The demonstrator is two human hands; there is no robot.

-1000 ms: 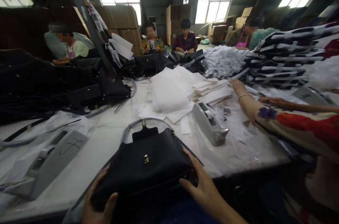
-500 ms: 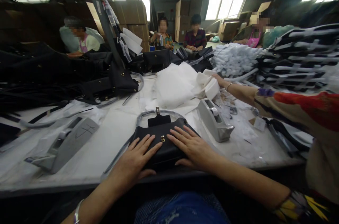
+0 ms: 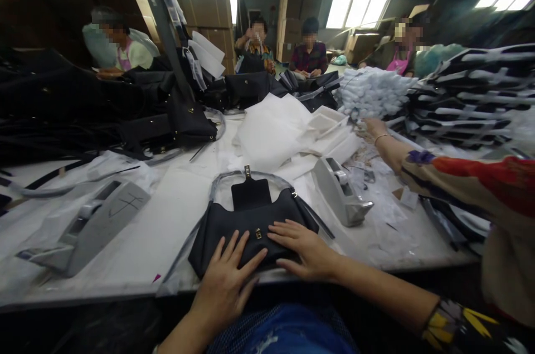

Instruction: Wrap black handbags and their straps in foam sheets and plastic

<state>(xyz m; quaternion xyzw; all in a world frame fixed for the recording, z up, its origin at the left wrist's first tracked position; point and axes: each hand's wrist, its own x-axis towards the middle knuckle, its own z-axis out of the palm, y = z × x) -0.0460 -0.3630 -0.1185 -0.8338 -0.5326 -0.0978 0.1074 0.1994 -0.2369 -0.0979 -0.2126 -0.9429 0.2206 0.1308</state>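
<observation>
A black handbag (image 3: 246,220) lies flat at the table's near edge, with its flap (image 3: 251,193) folded up and away from me. A small gold clasp (image 3: 258,233) sits on its front panel, and a wrapped handle (image 3: 221,178) arcs behind the flap. My left hand (image 3: 229,265) rests on the lower front of the bag, fingers spread. Flat on the panel to the right of the clasp lies my right hand (image 3: 303,248), its fingers also stretched out. Neither hand grips anything.
Grey tape dispensers stand left (image 3: 100,226) and right (image 3: 340,192) of the bag. White foam sheets (image 3: 271,125) lie behind it. From the right a co-worker's arm (image 3: 393,148) reaches over the table. Black bags (image 3: 146,125) are heaped at left; wrapped pieces (image 3: 463,92) are stacked at right.
My hands have slid lower on the bag, the left one inward, uncovering more of its front. The co-worker's hand has moved right, off the white foam pieces.
</observation>
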